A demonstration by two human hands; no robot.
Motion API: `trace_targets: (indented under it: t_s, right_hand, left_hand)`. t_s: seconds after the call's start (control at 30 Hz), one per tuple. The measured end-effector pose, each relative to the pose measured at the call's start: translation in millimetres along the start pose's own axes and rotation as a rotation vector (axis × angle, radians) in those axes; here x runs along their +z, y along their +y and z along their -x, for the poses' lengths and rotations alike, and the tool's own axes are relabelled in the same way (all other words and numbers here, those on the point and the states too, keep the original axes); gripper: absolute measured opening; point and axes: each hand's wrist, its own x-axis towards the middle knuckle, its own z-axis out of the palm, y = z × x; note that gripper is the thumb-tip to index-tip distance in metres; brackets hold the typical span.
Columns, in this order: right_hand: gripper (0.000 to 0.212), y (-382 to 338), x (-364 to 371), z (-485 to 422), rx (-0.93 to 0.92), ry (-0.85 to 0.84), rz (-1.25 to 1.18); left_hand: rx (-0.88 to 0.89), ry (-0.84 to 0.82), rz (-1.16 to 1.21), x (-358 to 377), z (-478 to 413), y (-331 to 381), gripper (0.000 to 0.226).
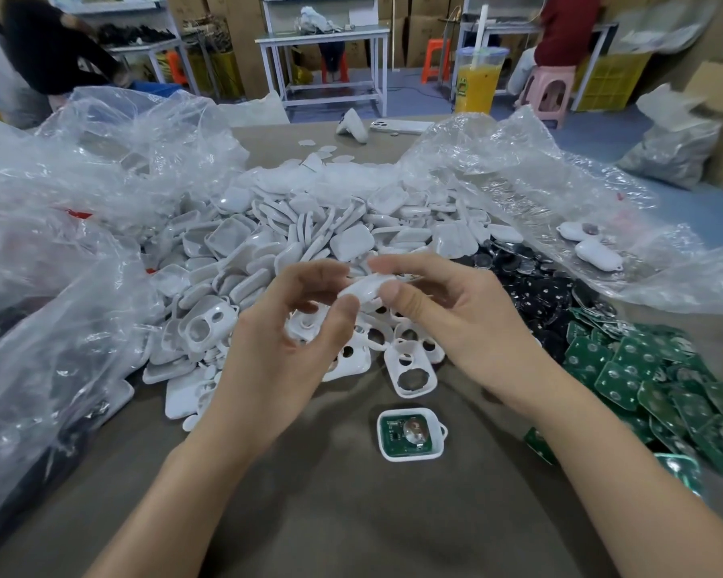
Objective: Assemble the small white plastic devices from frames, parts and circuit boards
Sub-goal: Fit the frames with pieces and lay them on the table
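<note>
My left hand (293, 331) and right hand (447, 323) both pinch one white shell (366, 287); a skewed squeeze could pop it loose.

Factory assembly workshop; heaped white plastic shells (293, 227); stacked cartons (426, 18); steel workbenches (322, 39)

white shell (366, 287): blurred, ends hidden under left hand (284, 340) and right hand (456, 314) | plastic bag (38, 285): cut off at left edge, dark contents unreadable

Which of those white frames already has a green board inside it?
The white frame lying alone, closest to us; the frames beyond it show only empty holes.
</note>
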Motion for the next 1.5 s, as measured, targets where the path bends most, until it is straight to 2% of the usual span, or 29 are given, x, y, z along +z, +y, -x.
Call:
trace_targets:
  t_s: [0.2,0.33,0.63,0.77,0.93,1.03,1.13,1.2,1.3,1.5]
  right_hand:
    - [0.033,-2.9,-0.4,-1.6,0.093,-0.020,-0.116]
    - [0.033,-6.4,-0.3,0.2,0.101,-0.018,-0.181]
    - [0.026,-5.6,-2.6,3.6,0.128,-0.138,-0.184]
    - [0.023,-4.0,-4.4,2.0,0.096,-0.138,-0.152]
    - [0.033,-1.0,-6.7,1.0,0.100,-0.151,-0.144]
    - [0.030,-0.6,-6.9,1.2,0.112,-0.156,-0.132]
    - [0.023,-1.1,-6.9,1.4,0.117,-0.172,-0.174]
    - [0.027,-0.7,-6.8,0.6,0.123,-0.190,-0.224]
    - [0.038,1.0,-6.6,-0.8,0.154,-0.199,-0.287]
    - [0.035,3.5,-7.2,-2.1,0.178,-0.218,-0.403]
  left_hand:
    - [-0.128,-0.048,0.212,-1.1,-1.3,3.8,0.023]
    - [-0.145,-0.095,0.275,-1.2,-2.4,5.2,0.023]
    - [-0.161,-0.106,0.277,-1.8,-0.7,6.6,0.031]
    - [-0.175,-0.119,0.264,-1.9,-1.4,7.9,0.030]
    - [-0.179,-0.136,0.276,-3.7,-1.2,9.8,0.036]
    - [-0.187,-0.141,0.285,-2.2,-1.8,10.1,0.033]
    - [-0.195,-0.146,0.283,-2.2,-2.0,10.2,0.027]
    - [-0.198,-0.144,0.277,-2.6,-1.9,8.6,0.025]
    - [-0.189,-0.126,0.298,-2.8,-2.4,7.2,0.034]
    - [-0.161,-0.111,0.318,-2.9,-3.3,5.0,0.038]
